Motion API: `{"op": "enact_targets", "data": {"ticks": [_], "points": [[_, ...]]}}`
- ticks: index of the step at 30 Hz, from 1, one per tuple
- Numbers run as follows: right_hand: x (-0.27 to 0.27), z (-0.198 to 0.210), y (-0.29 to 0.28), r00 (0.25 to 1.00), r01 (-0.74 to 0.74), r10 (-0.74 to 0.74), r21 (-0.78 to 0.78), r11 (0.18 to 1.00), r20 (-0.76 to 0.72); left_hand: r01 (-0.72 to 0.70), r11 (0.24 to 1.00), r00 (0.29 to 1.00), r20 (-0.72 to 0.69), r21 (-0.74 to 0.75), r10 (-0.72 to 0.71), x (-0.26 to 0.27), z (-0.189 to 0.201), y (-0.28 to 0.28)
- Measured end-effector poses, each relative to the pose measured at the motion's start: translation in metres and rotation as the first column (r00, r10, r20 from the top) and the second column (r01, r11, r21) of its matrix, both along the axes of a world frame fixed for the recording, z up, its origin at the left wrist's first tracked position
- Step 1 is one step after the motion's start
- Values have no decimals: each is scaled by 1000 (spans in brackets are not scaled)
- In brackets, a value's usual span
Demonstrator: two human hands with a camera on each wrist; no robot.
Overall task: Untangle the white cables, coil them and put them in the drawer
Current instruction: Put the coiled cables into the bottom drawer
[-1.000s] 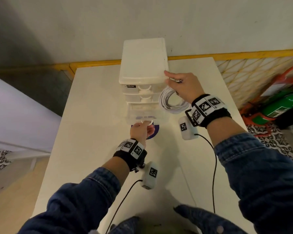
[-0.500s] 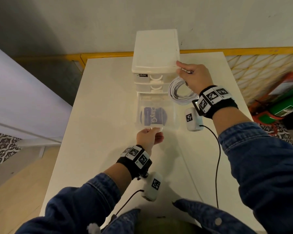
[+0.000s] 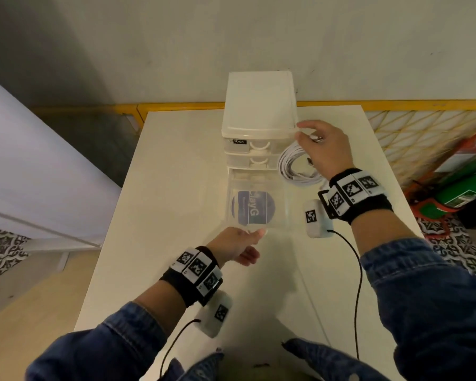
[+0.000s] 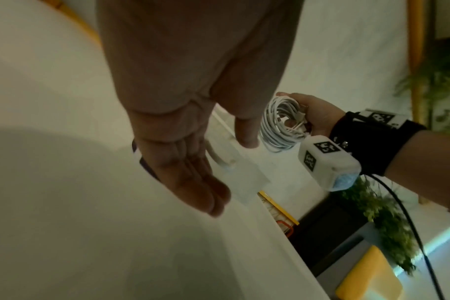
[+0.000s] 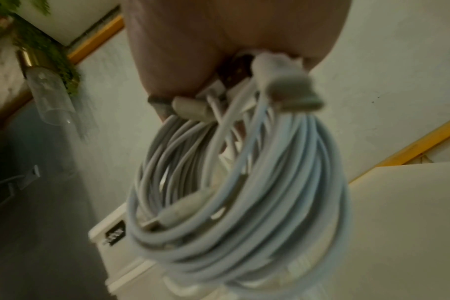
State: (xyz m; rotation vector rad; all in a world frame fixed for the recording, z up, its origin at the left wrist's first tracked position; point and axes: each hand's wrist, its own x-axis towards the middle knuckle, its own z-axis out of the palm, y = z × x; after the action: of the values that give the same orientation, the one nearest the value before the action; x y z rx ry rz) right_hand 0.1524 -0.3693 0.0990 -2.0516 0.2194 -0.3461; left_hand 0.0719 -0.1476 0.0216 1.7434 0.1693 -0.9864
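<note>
A white three-drawer unit point(image 3: 259, 105) stands at the table's far edge. Its clear bottom drawer point(image 3: 229, 204) is pulled out toward me, and a round blue-labelled item point(image 3: 252, 207) lies inside. My left hand point(image 3: 242, 240) is at the drawer's front edge with its fingers point(image 4: 200, 182) straight, gripping nothing. To the right of the unit, my right hand point(image 3: 324, 149) grips a coil of white cables point(image 3: 291, 169). The coil hangs beside the upper drawers, above the table. In the right wrist view the coil point(image 5: 244, 182) dangles from the fingers with plug ends sticking out.
The white table point(image 3: 176, 188) ends at a yellow rail point(image 3: 176, 107) and a wall at the back. A green and orange object point(image 3: 467, 188) lies on the floor to the right. Black camera leads point(image 3: 357, 284) trail from both wrists.
The bottom drawer has slid out toward me, drawn by my left hand, whose fingers have since straightened off the handle. My right hand stays beside the unit with the coil.
</note>
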Motion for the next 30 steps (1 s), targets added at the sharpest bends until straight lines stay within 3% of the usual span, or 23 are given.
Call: {"op": "enact_targets", "data": {"ticks": [4,6,7,9,11,13,15,17,19,25,28,30], "points": [[-11,-16,28,999,35,-40,184,982,21,208,965,971,80,162,-223,14,27,15],[-12,-32,47,999,18,-9,231,973,-37,156,961,946,244,226,-211,24,37,17],[-11,-42,56,998,16,-1,221,975,-64,52,966,910,387,252,-150,30,39,17],[-8,-57,70,992,19,5,192,981,-123,-176,948,723,689,265,-58,38,40,14],[-4,-69,78,979,17,19,174,985,-201,-156,935,553,813,318,-185,40,38,6],[2,-78,80,960,3,39,149,989,-278,-30,887,504,773,462,-385,40,29,-4],[8,-84,80,941,-13,43,90,996,-336,37,768,523,643,639,-560,43,20,-14],[15,-88,78,922,-15,41,69,998,-385,109,644,558,490,757,-670,49,12,-23],[19,-87,77,902,-16,50,82,996,-428,145,579,561,416,802,-716,55,8,-31],[10,-70,67,873,-242,207,-25,970,-442,224,505,549,320,834,-772,77,-8,-43],[2,-67,56,870,-343,255,-145,928,-423,241,512,536,327,824,-778,84,-13,-44],[-8,-66,48,890,-390,288,-261,883,-354,251,568,551,367,784,-749,86,-14,-43]]}}
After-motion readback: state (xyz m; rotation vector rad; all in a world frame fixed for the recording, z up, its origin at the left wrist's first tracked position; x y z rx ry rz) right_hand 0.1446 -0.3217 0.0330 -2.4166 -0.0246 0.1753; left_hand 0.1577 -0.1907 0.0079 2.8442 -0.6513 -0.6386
